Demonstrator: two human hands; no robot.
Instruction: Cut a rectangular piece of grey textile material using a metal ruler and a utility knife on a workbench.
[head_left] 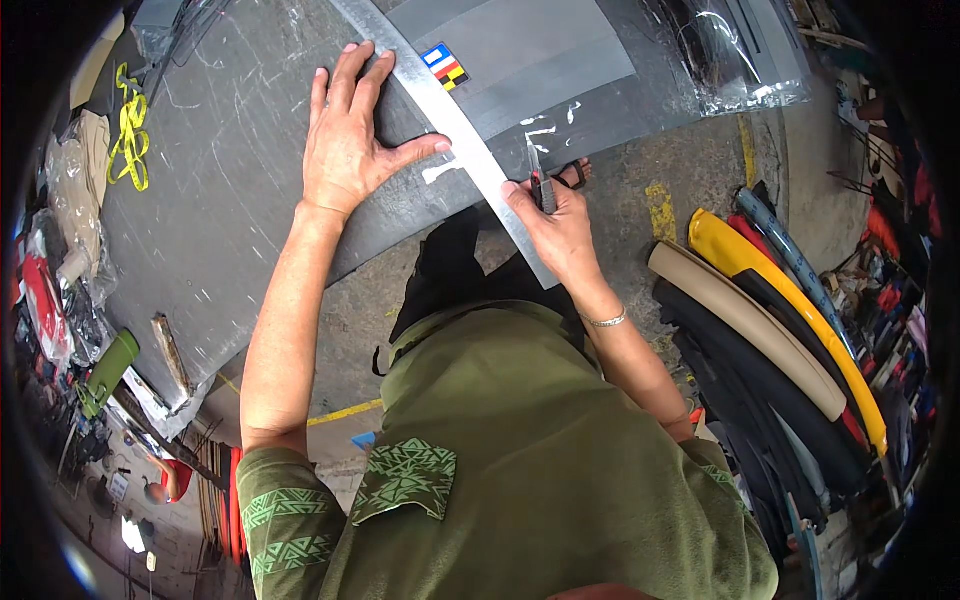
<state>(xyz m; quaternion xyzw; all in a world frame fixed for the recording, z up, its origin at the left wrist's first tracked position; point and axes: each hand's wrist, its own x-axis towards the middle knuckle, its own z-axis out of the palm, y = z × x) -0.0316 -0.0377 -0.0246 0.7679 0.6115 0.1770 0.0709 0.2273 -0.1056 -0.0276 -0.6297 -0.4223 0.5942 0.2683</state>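
My left hand (345,150) lies flat with its fingers spread on the dark grey table (220,190). Its thumb and fingertips reach the left edge of a long metal ruler (450,130), which runs diagonally over the table and sticks out past the near edge. In my right hand (563,232) is a utility knife (543,190), gripped with its blade pointing away from me, just right of the ruler. Beneath and beside the ruler lies a grey sheet (550,65), with a small colourful patch (445,66) on it near the ruler.
Yellow strapping (130,130) lies at the table's far left, beside plastic-wrapped goods (75,200). Clear plastic film (740,70) covers the far right part. Rolls of material, including a yellow roll (790,310) and a beige roll (745,330), lean to my right. Another person's arm (165,475) shows lower left.
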